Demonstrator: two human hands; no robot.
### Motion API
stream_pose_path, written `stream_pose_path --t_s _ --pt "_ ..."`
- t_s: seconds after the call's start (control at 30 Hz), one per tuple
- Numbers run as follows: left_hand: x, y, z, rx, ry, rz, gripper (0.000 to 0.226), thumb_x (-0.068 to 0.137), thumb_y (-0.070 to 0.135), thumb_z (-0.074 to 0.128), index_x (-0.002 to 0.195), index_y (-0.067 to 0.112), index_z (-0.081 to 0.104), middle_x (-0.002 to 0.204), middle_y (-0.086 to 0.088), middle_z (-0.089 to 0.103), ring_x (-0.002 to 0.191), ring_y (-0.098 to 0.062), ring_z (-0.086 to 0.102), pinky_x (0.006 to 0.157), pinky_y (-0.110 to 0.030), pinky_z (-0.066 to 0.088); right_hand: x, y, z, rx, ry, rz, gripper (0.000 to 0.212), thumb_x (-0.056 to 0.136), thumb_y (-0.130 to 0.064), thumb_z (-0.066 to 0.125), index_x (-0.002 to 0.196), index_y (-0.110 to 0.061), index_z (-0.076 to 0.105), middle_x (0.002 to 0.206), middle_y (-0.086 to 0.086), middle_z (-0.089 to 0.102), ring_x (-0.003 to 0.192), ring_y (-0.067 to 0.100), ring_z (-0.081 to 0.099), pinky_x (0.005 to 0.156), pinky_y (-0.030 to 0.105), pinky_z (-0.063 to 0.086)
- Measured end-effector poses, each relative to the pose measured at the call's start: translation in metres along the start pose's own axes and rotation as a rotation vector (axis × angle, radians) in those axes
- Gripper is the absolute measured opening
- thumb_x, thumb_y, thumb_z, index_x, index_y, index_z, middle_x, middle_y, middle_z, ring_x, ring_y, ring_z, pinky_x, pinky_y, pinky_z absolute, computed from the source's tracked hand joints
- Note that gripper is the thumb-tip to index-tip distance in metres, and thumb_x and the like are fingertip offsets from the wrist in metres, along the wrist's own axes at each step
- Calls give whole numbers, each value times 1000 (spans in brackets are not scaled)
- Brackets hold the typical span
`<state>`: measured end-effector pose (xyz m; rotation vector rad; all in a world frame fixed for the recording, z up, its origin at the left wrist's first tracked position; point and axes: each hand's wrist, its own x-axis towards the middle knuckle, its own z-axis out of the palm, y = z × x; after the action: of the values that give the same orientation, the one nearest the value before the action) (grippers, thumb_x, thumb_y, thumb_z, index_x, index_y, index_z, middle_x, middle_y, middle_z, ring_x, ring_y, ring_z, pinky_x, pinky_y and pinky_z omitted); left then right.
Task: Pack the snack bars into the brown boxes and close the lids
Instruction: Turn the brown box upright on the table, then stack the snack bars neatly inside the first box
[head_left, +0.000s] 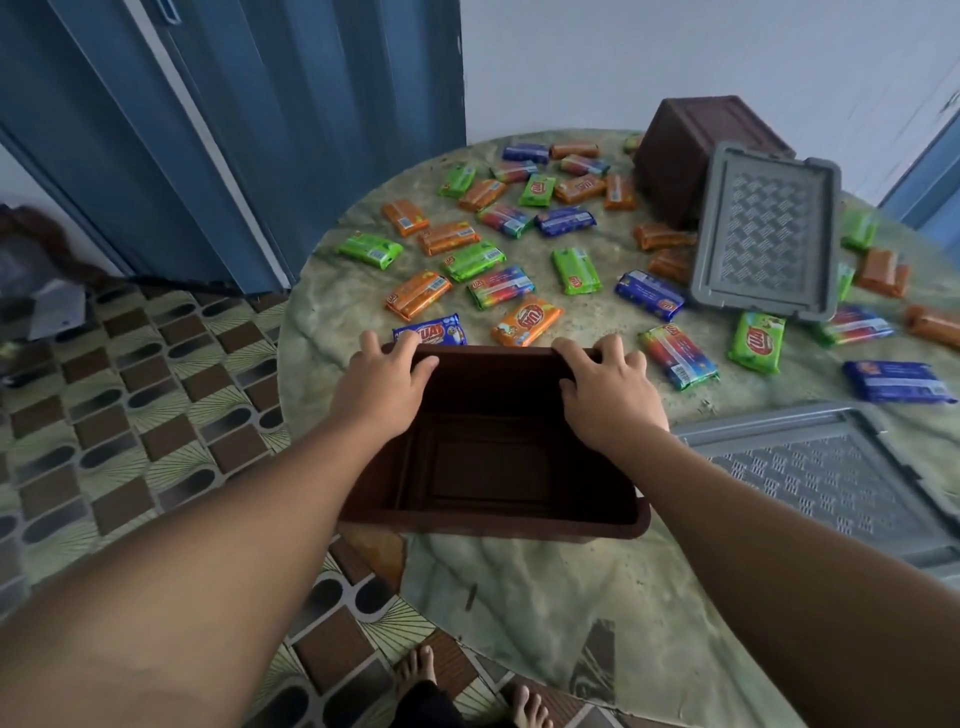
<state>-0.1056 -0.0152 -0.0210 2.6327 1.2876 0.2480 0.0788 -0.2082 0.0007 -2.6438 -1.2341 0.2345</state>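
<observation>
An empty brown box (493, 512) stands open at the near edge of the round table. My left hand (382, 387) grips its far rim at the left, and my right hand (608, 397) grips the same rim at the right. Several snack bars in orange, green, blue and rainbow wrappers (501, 286) lie scattered over the table beyond the box. A second brown box (675, 161) lies tipped on its side at the far right. A grey lid (766, 231) leans against it. Another grey lid (831, 478) lies flat to the right of the near box.
The round marbled green table (545, 587) ends just left of the near box, with patterned floor tiles (130, 415) below. A blue folding door (234, 130) stands at the far left. My bare feet (415, 670) show under the table edge.
</observation>
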Motion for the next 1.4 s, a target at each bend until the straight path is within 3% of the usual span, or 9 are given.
stream_pose_path --t_s 0.3,0.4,0.5,0.67,0.83,1.0,1.13,1.27,1.4 --pt "17 15 -17 -8 -13 -87 71 95 79 15 111 28 61 121 -11 49 117 -33 46 98 -52 43 27 -22 -19 29 -2 28 48 98 -53 33 132 -34 60 137 4 48 133 31 37 107 48 34" --pt "39 22 -22 -67 52 -50 56 97 73 29 97 24 55 111 -7 55 106 -31 52 86 -44 45 52 -34 -22 100 -64 4 46 101 -54 37 137 -37 58 144 4 47 136 30 40 102 48 41" --pt "71 22 -27 -196 -43 -39 44 101 62 39 91 21 52 87 1 61 87 -27 60 67 -37 39 78 -44 -23 101 -134 -60 42 101 -47 48 141 -36 56 143 4 49 134 31 47 101 45 46" --pt "114 18 -16 -160 -246 -50 26 100 43 53 85 22 55 86 0 61 84 -24 57 69 -35 42 131 -47 -16 46 -286 -98 42 98 -38 58 140 -31 60 141 2 59 127 25 55 97 36 46" --pt "147 16 8 40 -498 -25 27 91 37 68 97 11 62 105 -11 68 92 -29 63 65 -32 42 172 -41 3 -113 -327 -118 62 90 -14 67 146 -35 51 139 1 56 125 25 56 91 36 50" --pt "156 18 24 137 -481 -18 58 81 35 81 129 16 55 131 -9 58 120 -32 58 82 -36 48 196 -35 35 -278 -397 -248 95 83 -4 70 156 -44 23 161 -2 25 141 32 40 103 49 50" --pt "151 19 42 217 -505 -17 71 86 25 79 145 15 40 148 -10 44 130 -32 50 92 -40 46 190 -33 46 -405 -436 -230 96 89 -6 71 159 -43 17 169 2 8 151 36 24 105 52 48" --pt "154 15 44 251 -462 6 65 89 31 77 143 17 42 149 -10 40 134 -33 44 97 -40 44 189 -33 46 -474 -355 -231 83 87 -15 76 152 -42 32 160 2 26 142 32 32 102 49 50" --pt "154 15 40 171 -455 -49 73 82 39 82 141 20 43 145 -9 43 129 -31 51 87 -39 46 191 -37 45 -574 -279 -236 80 87 -22 77 153 -32 33 163 6 27 151 32 23 121 56 28"
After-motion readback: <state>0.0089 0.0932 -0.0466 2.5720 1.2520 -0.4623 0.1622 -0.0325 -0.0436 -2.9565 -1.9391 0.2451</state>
